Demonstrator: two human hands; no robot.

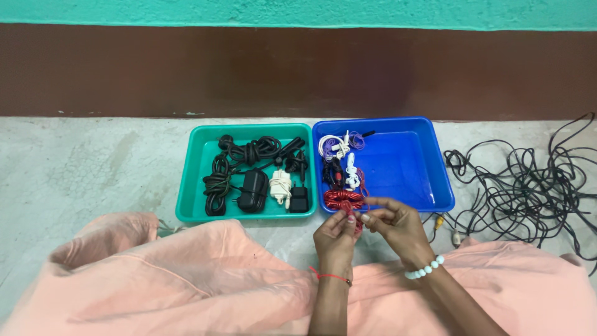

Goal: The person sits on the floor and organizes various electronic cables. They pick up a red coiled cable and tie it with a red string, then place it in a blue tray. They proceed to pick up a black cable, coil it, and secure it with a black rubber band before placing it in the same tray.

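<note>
My left hand and my right hand meet just in front of the blue tray, fingertips pinched together on a red cable. The coil of that cable rests at the tray's near-left corner, and a strand runs down between my fingers. A red thread circles my left wrist and a white bead bracelet my right wrist. Behind the red coil in the blue tray lie small bundles of white, purple and black cables.
A green tray to the left holds coiled black cables, black chargers and a white plug. A loose tangle of black wire spreads over the concrete floor at right. My peach-clothed knees fill the foreground; a brown and teal wall runs behind.
</note>
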